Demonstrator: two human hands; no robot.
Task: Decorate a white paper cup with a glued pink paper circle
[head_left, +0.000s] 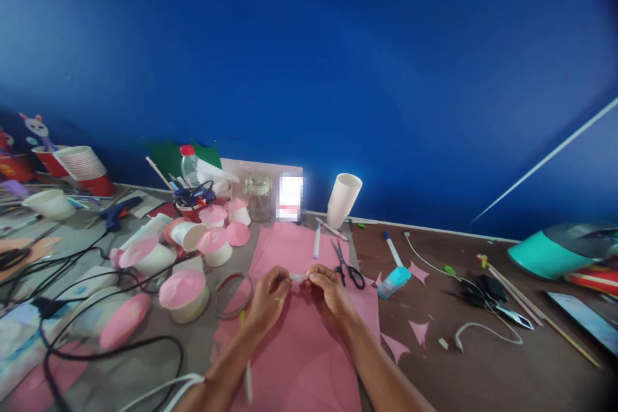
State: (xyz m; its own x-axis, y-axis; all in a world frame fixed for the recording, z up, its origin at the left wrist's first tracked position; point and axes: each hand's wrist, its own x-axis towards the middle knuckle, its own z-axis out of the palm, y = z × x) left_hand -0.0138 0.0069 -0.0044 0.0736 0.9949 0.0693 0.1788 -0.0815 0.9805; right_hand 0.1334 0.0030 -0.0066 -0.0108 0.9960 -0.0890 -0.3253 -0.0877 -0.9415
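Over a large pink paper sheet (313, 354), my left hand (271, 293) and my right hand (328, 290) meet, fingertips pinched. Between them stretches a small whitish, translucent strip (297, 277); its kind is too small to make out. Black-handled scissors (348, 267) lie partly spread just beyond my right hand. A ring-shaped roll (234, 296) rests left of my left hand. Farther back on the pink sheet lies a thin white stick (317, 241).
Paper cups with pink tops (182, 290) crowd the left, among black cables (116, 354) and a blue glue gun (120, 209). A tall white cup stack (344, 199) and a glass jar (259, 196) stand behind. To the right are a light-blue bottle (393, 282), pink scraps (419, 333) and a phone (586, 322).
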